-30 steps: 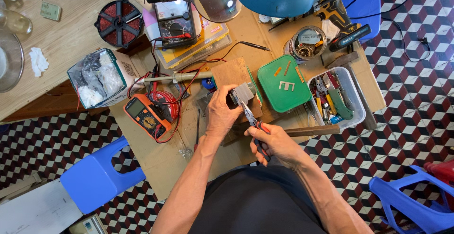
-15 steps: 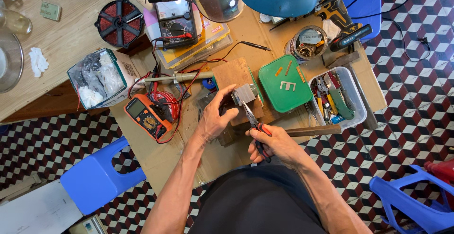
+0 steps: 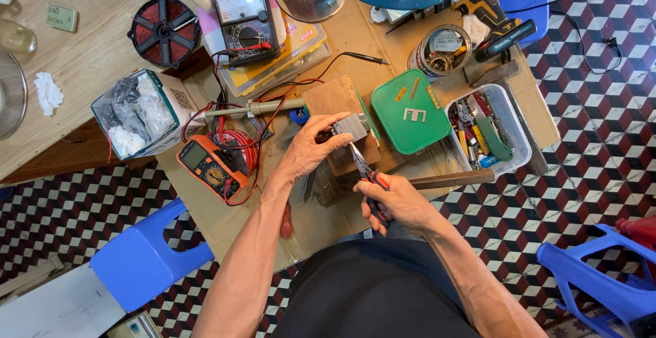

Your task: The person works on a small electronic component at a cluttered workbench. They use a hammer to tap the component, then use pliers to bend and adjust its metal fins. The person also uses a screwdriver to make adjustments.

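Pliers working on a small grey metal block

The left hand (image 3: 311, 152) is gripping the grey block (image 3: 351, 127) over the wooden board (image 3: 335, 99); the right hand (image 3: 400, 201) is squeezing the pliers (image 3: 365, 172), barely shifted since before.

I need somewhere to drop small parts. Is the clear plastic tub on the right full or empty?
Nearly full. The clear tub holds a heap of small tools and parts; its green lid lies beside it.
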